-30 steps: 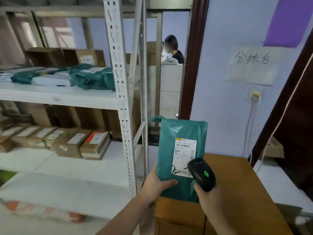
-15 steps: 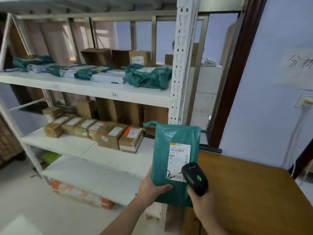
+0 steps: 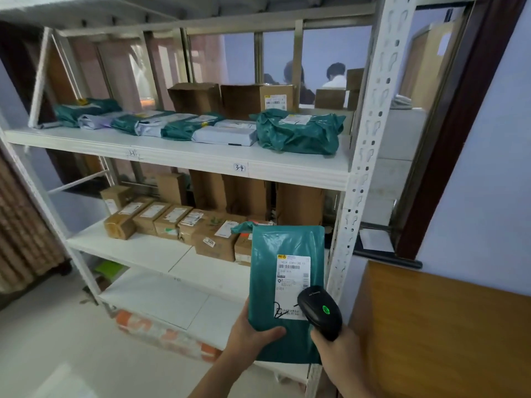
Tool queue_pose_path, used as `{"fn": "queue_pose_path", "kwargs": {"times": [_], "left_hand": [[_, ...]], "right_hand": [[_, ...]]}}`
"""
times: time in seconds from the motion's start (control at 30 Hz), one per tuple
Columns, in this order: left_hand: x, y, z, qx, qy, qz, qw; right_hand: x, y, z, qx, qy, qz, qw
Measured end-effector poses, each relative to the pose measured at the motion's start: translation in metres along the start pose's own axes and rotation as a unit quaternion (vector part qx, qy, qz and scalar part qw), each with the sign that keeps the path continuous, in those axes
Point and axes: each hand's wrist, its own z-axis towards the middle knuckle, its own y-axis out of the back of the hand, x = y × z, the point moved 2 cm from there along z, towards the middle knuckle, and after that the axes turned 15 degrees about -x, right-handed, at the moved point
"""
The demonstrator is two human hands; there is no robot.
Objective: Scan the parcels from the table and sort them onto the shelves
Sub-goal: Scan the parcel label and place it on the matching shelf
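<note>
A flat green plastic parcel [image 3: 275, 254] with a white shipping label stands upright in front of the white shelf rack [image 3: 370, 116]. My left hand [image 3: 250, 337] grips its lower left corner, thumb across the front. My right hand [image 3: 339, 354] holds a black barcode scanner [image 3: 319, 311] with a green light, its head against the label's lower right. The wooden table [image 3: 442, 334] is at the right, with no parcels showing on the visible part.
The upper shelf [image 3: 184, 156], marked 34, carries green and white mailers [image 3: 298, 133] and brown boxes. The middle shelf [image 3: 135, 248] holds a row of cardboard boxes [image 3: 169, 219]. An orange and white bag [image 3: 161, 331] lies under the lowest shelf. People are seen through the window behind.
My view has swung left from the table towards the rack. The parcel and scanner stay in my hands the same way, now in front of the shelves.
</note>
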Motion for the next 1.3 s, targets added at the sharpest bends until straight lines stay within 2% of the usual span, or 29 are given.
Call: {"fn": "queue_pose_path", "kwargs": {"times": [0.23, 0.43, 0.73, 0.97, 1.1, 1.3], "left_hand": [[0.003, -0.005, 0.062, -0.003, 0.019, -0.002, 1.000], [-0.004, -0.018, 0.122, -0.004, 0.015, -0.007, 1.000], [-0.005, -0.031, 0.180, -0.006, 0.045, -0.022, 0.999], [0.011, -0.045, 0.220, -0.036, 0.062, -0.013, 0.997], [0.023, -0.051, 0.243, -0.027, 0.083, 0.021, 0.996], [0.047, -0.051, 0.274, 0.024, 0.092, 0.104, 0.990]], "right_hand": [[0.011, -0.042, 0.047, 0.024, 0.016, -0.035, 0.999], [0.029, -0.075, 0.097, 0.037, 0.050, -0.001, 0.998], [0.041, -0.107, 0.145, 0.047, 0.043, -0.017, 0.998], [0.038, -0.142, 0.170, 0.027, 0.005, -0.072, 0.997], [0.033, -0.160, 0.178, 0.001, -0.030, -0.075, 0.997], [0.010, -0.186, 0.180, -0.008, -0.083, -0.133, 0.988]]}}
